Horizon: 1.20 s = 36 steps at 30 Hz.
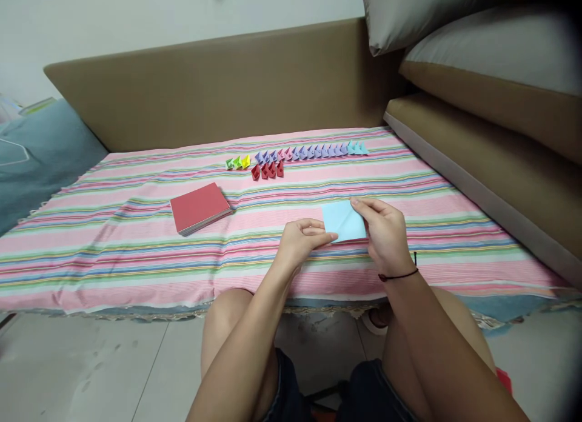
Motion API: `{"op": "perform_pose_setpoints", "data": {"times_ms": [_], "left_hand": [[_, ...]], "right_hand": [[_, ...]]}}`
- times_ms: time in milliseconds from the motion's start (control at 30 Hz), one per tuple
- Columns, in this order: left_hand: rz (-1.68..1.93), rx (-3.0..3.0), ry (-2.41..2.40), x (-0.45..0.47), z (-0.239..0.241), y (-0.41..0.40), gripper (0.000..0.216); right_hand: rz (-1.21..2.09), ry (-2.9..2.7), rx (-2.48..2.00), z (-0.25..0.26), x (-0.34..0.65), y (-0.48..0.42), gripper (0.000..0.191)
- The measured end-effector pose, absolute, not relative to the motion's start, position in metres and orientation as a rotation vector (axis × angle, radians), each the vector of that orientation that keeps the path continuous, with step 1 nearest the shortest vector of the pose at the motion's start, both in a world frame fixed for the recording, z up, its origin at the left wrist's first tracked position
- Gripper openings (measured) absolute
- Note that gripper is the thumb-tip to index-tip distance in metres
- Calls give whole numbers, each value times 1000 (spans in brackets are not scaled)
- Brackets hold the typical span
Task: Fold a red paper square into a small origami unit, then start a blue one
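A light blue sheet of paper (342,221) is held over the striped cloth (136,252). My left hand (300,241) pinches its lower left corner. Gripping the paper's right edge from above is my right hand (384,234), which wears a dark cord at the wrist. A diagonal crease shows on the paper. A stack of square paper with a red top sheet (199,207) lies to the left of my hands. Farther back, several small folded paper pieces (295,154) stand in a row: green, yellow, purple, pink, light blue. A few red ones (267,170) sit just in front.
The cloth covers a low brown sofa bed with a raised backrest (227,82). Grey pillows and brown cushions (491,64) are piled at the right. A teal blanket (40,149) lies at the left. My knees are at the cloth's front edge over a tiled floor.
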<state>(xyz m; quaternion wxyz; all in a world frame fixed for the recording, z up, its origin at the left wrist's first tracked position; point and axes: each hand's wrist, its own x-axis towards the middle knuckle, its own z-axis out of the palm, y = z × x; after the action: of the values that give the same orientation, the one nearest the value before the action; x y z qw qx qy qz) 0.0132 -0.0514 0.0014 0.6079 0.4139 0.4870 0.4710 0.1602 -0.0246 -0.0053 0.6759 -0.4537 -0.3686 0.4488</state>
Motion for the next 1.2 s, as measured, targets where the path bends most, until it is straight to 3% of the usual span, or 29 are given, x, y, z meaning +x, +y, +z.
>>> {"op": "perform_pose_setpoints", "data": {"times_ms": [300,667,1200], "left_hand": [[1144,1173,1129,2,1,-47,34],[1285,1220,1262,1,-1,-46,25],[1314,1258,1315,-11,12,-46,22]], "right_hand": [[1282,-1228,-1080,-2,155,-30,20],[1279,-1315,-1086,-6,151,-30,29],[1307,-1538,-1029,5,156,-36,21]]}}
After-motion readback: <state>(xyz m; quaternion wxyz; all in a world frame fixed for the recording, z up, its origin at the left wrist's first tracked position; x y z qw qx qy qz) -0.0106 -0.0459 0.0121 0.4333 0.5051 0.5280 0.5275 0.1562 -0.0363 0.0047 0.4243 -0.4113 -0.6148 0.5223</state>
